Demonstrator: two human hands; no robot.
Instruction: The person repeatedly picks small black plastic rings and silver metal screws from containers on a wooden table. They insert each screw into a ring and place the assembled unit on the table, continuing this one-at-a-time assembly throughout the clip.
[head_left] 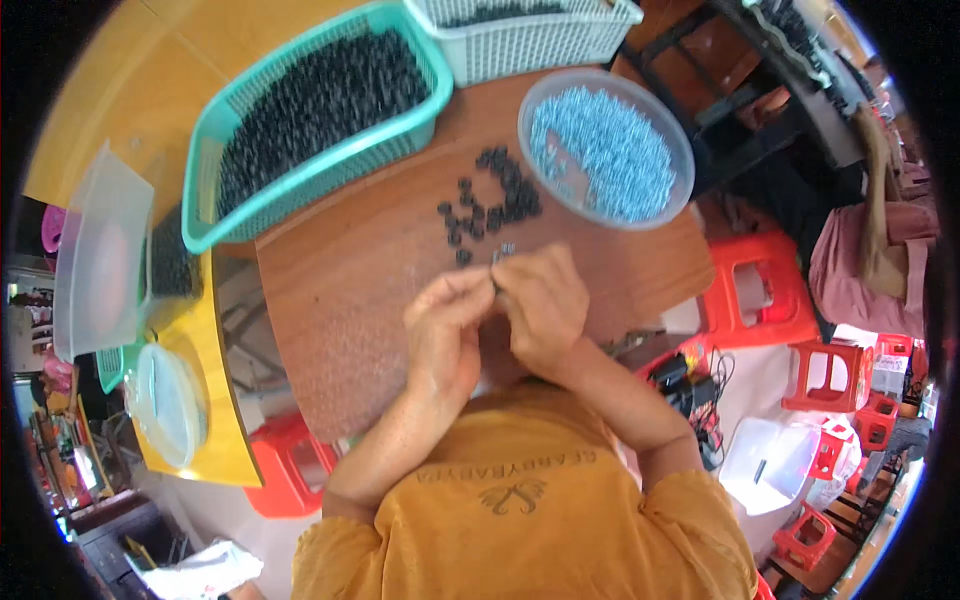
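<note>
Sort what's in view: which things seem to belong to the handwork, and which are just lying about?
Likely part of the work:
left hand and right hand, close together
loose black parts
table
bowl of blue parts
green basket of dark pieces

Seemingly just lying about:
red stools
clear tub at left
white bin at right

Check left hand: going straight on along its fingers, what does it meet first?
Likely the right hand: its fingertips are right by those of the left hand. Depth is unclear from this one view, so whether they touch or a small piece sits between, I can't tell.
</note>
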